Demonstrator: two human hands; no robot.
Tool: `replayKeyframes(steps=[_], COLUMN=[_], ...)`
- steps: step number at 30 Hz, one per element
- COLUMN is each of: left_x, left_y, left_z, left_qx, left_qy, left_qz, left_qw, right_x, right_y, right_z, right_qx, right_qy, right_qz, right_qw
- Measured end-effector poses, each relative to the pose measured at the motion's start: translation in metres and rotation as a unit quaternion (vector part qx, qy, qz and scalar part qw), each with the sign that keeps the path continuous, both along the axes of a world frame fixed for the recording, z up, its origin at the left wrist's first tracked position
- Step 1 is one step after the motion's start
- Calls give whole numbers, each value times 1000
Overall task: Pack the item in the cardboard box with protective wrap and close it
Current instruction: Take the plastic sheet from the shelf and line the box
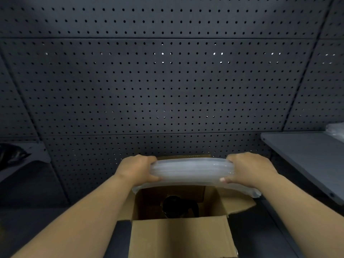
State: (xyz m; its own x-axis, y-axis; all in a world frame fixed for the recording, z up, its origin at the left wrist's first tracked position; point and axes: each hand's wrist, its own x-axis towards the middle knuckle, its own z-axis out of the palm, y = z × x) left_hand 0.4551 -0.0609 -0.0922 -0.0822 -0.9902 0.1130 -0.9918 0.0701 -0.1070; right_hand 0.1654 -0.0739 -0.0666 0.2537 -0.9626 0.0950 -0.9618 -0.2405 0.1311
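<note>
Two hands hold a folded pad of clear protective wrap (pixel 191 171) level over an open cardboard box (pixel 180 233). My left hand (pixel 136 169) grips the pad's left end, fingers curled over the top and thumb beneath; my right hand (pixel 249 169) grips the right end the same way. Down inside the box sits a dark rounded item (pixel 177 206), near the middle of the floor, too shadowed to identify.

I judge the main risk is fit: the pad looks wider than the opening, so pushing it straight down could buckle it or snag it on the raised side flap (pixel 240 200) at right. A loose layer of wrap trails below the pad toward that flap and may catch.

Behind the box stands a dark pegboard wall (pixel 167 81). A grey shelf (pixel 307 157) juts in at right, close to my right forearm. A black crumpled bag (pixel 11 155) lies at far left.
</note>
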Motion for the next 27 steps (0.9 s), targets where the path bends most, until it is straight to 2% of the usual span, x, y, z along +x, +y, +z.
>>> replayKeyframes(steps=[10,21,27], left_x=[9,12,12], left_y=[-17,-43,-54], left_z=[-11,-23,-35], left_qx=[-4,12,14], left_qy=[22,56,71], left_qz=[31,16,4], left_qw=[999,998,997], right_x=[31,55,64], right_y=[-11,-18,-26], right_z=[-22,-45,-57], right_qx=[1,40,48], right_qy=[-110,-254,-284], right_qz=[-97,-200,-229], right_qw=[989,945,930])
